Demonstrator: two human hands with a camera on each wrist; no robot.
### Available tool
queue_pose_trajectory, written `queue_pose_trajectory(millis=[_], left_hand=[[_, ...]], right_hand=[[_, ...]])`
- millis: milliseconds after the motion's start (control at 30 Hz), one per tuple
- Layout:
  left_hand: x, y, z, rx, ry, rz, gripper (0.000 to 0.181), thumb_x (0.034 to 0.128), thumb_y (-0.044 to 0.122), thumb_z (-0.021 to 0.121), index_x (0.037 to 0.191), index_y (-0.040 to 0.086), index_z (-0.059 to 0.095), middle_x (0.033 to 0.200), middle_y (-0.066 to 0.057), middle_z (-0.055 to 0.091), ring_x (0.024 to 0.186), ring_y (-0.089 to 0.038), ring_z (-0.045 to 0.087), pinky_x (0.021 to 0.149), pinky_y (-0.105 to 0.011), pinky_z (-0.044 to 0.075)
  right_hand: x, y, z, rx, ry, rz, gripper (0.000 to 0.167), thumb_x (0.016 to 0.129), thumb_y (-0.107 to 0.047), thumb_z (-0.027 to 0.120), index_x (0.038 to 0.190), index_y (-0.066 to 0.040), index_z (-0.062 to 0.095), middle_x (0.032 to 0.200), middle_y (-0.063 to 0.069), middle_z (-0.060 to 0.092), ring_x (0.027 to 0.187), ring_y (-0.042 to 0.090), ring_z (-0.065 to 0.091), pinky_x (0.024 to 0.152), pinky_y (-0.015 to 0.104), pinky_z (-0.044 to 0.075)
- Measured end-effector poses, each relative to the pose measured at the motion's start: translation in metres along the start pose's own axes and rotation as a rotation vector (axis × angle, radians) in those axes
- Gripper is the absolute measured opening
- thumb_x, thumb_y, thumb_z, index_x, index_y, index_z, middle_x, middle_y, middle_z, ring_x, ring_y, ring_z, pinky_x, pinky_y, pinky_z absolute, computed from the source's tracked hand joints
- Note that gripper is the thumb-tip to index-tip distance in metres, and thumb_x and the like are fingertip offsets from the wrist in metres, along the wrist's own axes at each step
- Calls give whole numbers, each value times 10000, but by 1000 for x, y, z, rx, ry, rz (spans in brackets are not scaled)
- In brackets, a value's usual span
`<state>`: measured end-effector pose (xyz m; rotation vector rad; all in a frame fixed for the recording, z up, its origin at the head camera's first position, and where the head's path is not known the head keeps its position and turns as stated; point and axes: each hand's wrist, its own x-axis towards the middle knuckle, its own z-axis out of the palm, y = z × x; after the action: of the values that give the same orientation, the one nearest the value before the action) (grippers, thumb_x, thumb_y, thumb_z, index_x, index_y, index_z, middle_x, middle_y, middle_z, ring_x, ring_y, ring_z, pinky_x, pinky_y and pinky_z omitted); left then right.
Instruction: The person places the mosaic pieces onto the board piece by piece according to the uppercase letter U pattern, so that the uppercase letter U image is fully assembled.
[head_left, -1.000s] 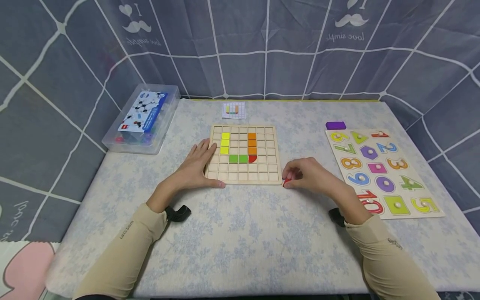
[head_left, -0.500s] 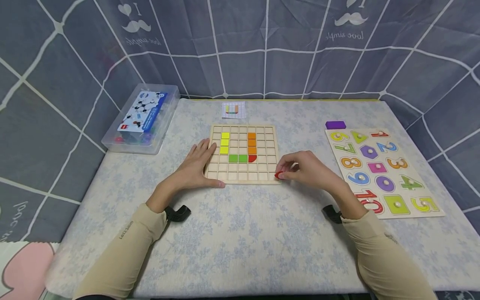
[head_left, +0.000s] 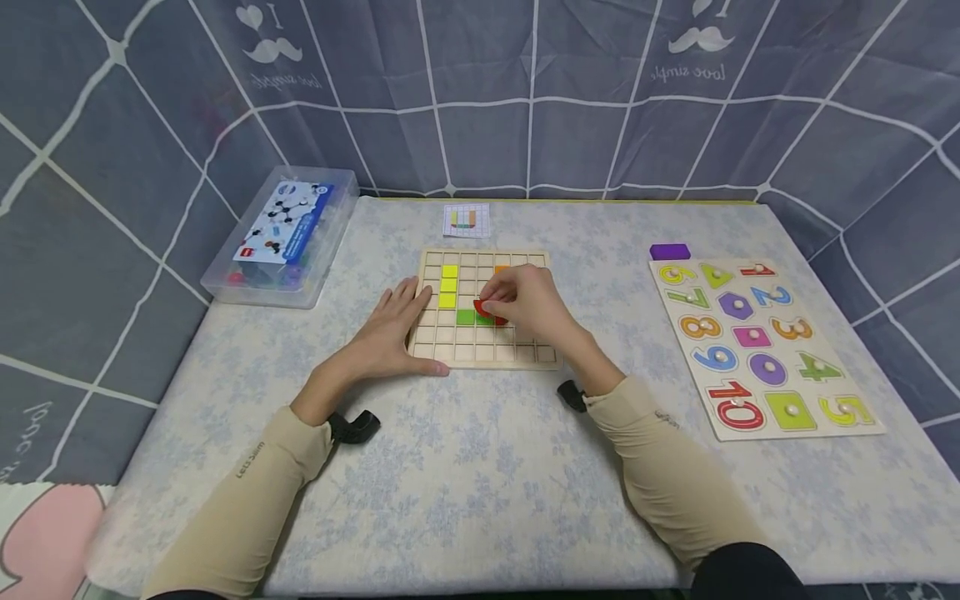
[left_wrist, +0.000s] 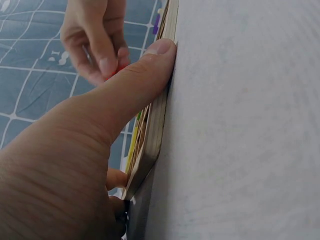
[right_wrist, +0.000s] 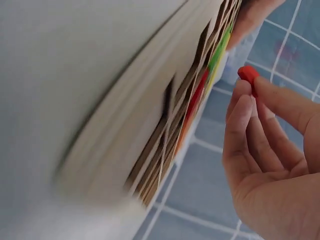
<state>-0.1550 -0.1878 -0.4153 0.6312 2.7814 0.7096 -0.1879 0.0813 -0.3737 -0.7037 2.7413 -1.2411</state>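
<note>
My left hand [head_left: 386, 333] rests at the left edge of a wooden grid board [head_left: 480, 354]. Its fingers are spread and fairly straight, the thumb lying along the front edge. Above the board, my right hand [head_left: 536, 304] pinches a small red piece [right_wrist: 248, 75] between thumb and fingertips. In the head view that red piece hangs over the green tiles [head_left: 466, 317]. Yellow tiles [head_left: 448, 285] stand in a column on the left of the grid. The orange tiles [head_left: 500, 269] and another red tile are mostly hidden behind my right hand.
Behind the board lies a small pattern card [head_left: 467, 221]. A clear plastic box [head_left: 300, 287] sits at the back left. To the right are a number-and-shape puzzle board [head_left: 735, 354] and a purple block [head_left: 670, 252]. A patterned cloth hangs around the table.
My right hand has lifted the red piece from beside the board's front right corner and carried it left and away from me, over the green tiles. The left hand has stayed put.
</note>
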Motion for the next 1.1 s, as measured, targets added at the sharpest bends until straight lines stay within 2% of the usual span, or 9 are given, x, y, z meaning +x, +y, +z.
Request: queue_pose_trajectory(millis=[167, 400, 767, 967, 1100], left_hand=[[0, 1, -2, 4, -1, -2, 1336, 784, 615, 872, 1698, 41, 84, 1767, -196, -52, 1650, -331, -83, 1338, -511, -68], [1, 0, -1, 4, 0, 11, 1333, 788, 625, 865, 1700, 53, 78, 1768, -189, -57, 1650, -319, -87, 1337, -510, -70], [1, -1, 2, -6, 3, 13, 1334, 786, 626, 868, 1698, 48, 86, 1767, -197, -45, 1651, -325, -79, 1338, -518, -61], [2, -2, 2, -3, -4, 21, 1321, 803, 630, 852, 1698, 47, 75, 1764, -208, -38, 1650, -331, -74, 1337, -518, -61], [1, -3, 1, 6, -6, 16, 1320, 805, 622, 855, 1699, 51, 70, 1766, -199, -47, 1651, -320, -80, 1338, -508, -67]], right_hand=[[19, -16, 20, 17, 4, 5, 34, 936, -58, 800, 967, -49, 810, 917, 79, 795, 835, 192, 755, 818, 334, 617], [30, -23, 36, 39, -48, 41, 40, 937, -28, 789, 970, -7, 795, 912, 105, 779, 827, 197, 737, 753, 294, 609], [33, -23, 44, -88, -51, 25, 45, 935, -86, 811, 910, -53, 826, 861, 43, 783, 809, 169, 710, 747, 290, 582], [32, -24, 45, -175, -25, 17, 110, 923, -163, 841, 840, -94, 816, 815, 9, 767, 782, 162, 681, 707, 288, 561], [35, -27, 48, -227, -25, 8, 193, 891, -234, 879, 859, -82, 765, 835, 27, 737, 764, 174, 657, 681, 291, 547]])
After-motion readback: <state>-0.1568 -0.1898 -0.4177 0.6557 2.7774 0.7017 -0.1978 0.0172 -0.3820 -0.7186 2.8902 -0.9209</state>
